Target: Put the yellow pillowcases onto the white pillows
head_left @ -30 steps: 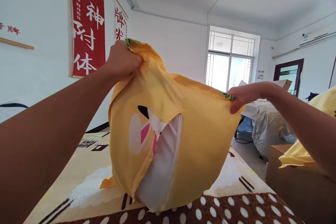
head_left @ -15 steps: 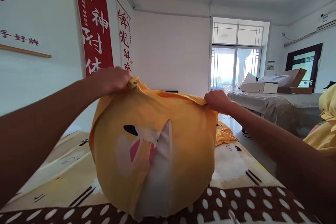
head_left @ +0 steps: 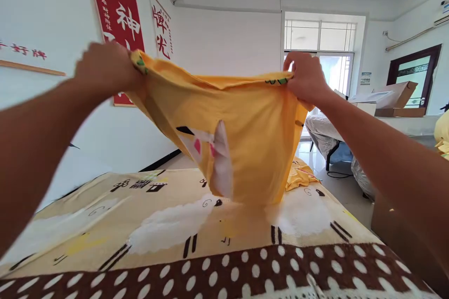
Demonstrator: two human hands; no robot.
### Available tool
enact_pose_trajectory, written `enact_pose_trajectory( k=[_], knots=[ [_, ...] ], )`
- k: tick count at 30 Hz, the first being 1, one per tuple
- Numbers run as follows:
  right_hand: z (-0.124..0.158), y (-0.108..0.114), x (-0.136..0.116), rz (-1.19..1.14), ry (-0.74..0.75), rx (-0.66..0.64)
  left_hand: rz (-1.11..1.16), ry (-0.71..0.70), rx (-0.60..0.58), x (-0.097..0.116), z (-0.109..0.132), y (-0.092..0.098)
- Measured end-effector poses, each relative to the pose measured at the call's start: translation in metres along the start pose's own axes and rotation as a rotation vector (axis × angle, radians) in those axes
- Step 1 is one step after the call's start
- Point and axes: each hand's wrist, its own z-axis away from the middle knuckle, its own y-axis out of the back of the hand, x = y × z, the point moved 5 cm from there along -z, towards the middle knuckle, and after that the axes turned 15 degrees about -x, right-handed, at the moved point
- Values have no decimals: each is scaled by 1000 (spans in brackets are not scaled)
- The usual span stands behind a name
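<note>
The yellow pillowcase is held stretched above the bed, the left hand clamped on its ten-o'clock corner and the right hand on its two-o'clock corner, so it hangs clear.

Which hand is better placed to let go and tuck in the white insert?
Right, probably. The left hand and right hand both pinch top corners of the yellow cover, but the right sits nearer where the white insert pokes out.

Bare-armed — left hand and right hand both ungloved.
</note>
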Motion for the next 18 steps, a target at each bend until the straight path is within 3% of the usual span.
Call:
enact_pose_trajectory(
  k=[2,4,6,8,11,14,18],
  knots=[
    [-5,-13,15,-6,5,-160,-130,14,-48,1,2,-19],
    [-6,-25,29,-25,27,-404,-173,-55,-104,4,0,-41],
    [-1,-32,36,-115,69,-621,-158,-89,-101,3,-3,-56],
    [7,-31,32,-254,143,-736,-133,-88,-60,2,-4,-63],
    [17,-18,12,-369,263,-680,-53,-20,17,-3,-4,-66],
    [25,-7,-15,-269,384,-610,16,51,79,-7,-3,-67],
    [31,-5,-31,-160,427,-681,69,70,98,-10,-2,-69]
  ],
)
